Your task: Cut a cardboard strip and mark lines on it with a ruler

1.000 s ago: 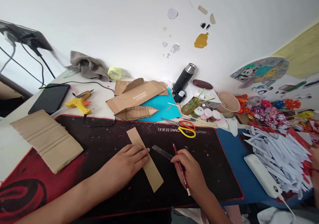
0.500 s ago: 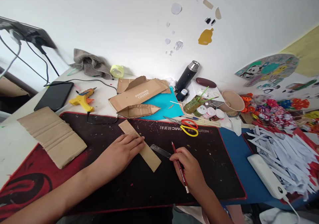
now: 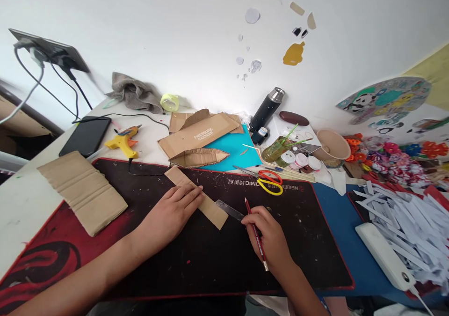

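Observation:
On the dark desk mat lies a narrow cardboard strip [image 3: 213, 211], set at a slant. My left hand [image 3: 177, 208] rests flat across its middle, fingers extended and covering part of it. My right hand [image 3: 268, 236] is closed round a red-and-black pencil [image 3: 257, 241], its tip pointing away from me. The same hand pinches the near end of a clear plastic ruler [image 3: 229, 209], whose far end is beside the strip's lower end. Beyond the strip sits a boat-shaped cardboard piece [image 3: 199, 158].
Scissors [image 3: 270, 182] with red and yellow handles lie at the mat's back edge. A yellow glue gun [image 3: 122, 142] and folded cardboard [image 3: 84, 192] are on the left. A black flask [image 3: 268, 109] leans against the wall. Paper strips [image 3: 410, 227] and a white power bank [image 3: 382, 255] lie right.
The cardboard strip has turned a little under my left hand, its lower end swinging away from me. My right hand keeps hold of the pencil and ruler. The whole view has shifted slightly.

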{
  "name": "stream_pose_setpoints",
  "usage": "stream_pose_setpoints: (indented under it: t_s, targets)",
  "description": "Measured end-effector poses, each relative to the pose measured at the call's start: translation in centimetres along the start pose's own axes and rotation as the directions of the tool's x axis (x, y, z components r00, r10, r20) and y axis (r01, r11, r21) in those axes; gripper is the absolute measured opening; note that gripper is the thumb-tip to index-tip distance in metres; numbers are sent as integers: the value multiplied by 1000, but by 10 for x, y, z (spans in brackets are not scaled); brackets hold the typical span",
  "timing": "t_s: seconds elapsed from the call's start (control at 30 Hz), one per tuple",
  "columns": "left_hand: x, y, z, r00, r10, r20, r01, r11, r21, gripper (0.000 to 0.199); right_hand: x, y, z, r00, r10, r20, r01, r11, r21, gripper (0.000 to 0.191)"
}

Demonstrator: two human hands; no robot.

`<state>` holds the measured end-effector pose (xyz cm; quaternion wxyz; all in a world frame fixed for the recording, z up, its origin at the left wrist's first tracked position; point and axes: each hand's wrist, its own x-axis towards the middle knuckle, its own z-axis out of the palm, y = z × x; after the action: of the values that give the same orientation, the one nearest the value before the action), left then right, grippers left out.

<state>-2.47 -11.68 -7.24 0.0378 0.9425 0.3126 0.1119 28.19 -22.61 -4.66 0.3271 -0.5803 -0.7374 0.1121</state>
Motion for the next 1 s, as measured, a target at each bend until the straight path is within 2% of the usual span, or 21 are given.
stream_pose_setpoints:
  t_s: [0.33, 0.73, 1.0]
  targets:
    - [-2, 4, 4, 999, -12, -31, 13, 999, 45, 50, 24, 12, 17, 987, 27, -158, -19, 998, 54, 19]
    - [-3, 7, 9, 997, -5, -74, 10, 998, 64, 52, 26, 8, 20, 989, 33, -145, -19, 995, 96, 23]
    - [-1, 6, 6, 984, 15, -175, -3, 998, 65, 49, 27, 7, 19, 987, 19, -159, -7, 997, 75, 23]
